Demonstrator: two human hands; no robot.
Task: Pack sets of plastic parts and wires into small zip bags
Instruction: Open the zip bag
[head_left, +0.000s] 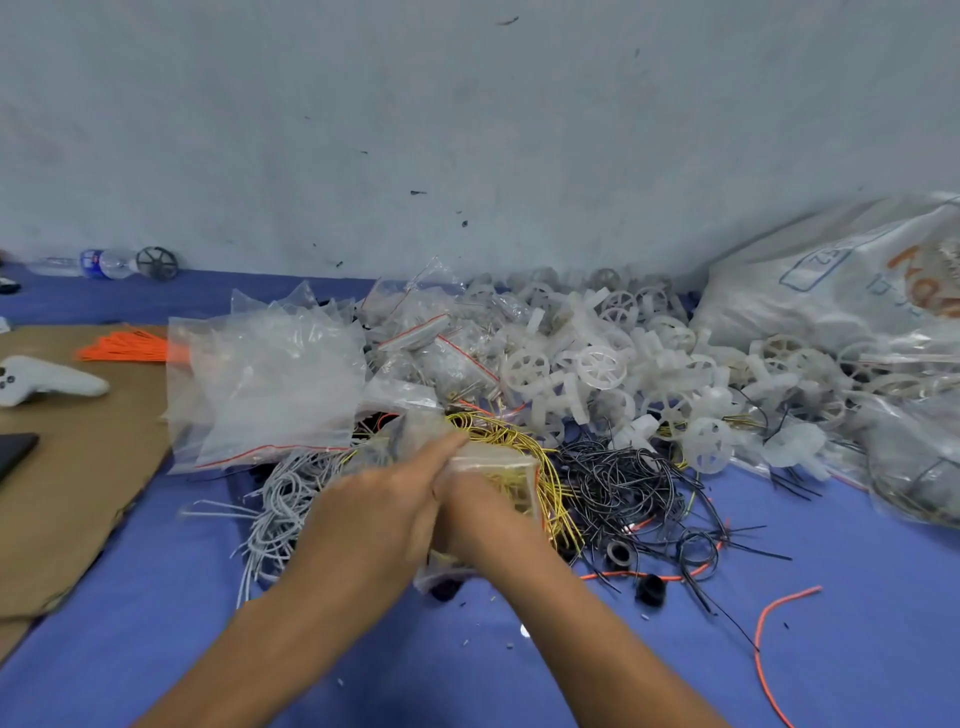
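Closing step, by judgement: a small zip bag (506, 467), already holding pale yellowish contents, is held over the middle of the blue cloth (857, 597) between both hands. Left hand (384, 504): forefinger (444, 449) laid straight along the bag's upper edge; thumb hidden, so a pinch cannot be told. Right hand (480, 512): back toward the camera, fingers curled round the bag's near side. Motion blur hides the seal strip. The next move probably calls for running the strip shut from end to end, keeping wire ends clear of the track, then setting the bag aside.

Surroundings, left to right: cardboard sheet (67, 509) bearing a white controller (47, 384); orange wire bundle (124, 347); large clear bag (270, 384) of empty zip bags; grey wires (280, 499) just beside the left wrist; yellow wires (519, 431) touching the held bag; black wires (618, 483); heap of white plastic wheels (597, 364); printed sack (841, 280). Tangled yellow strands could snag the bag.
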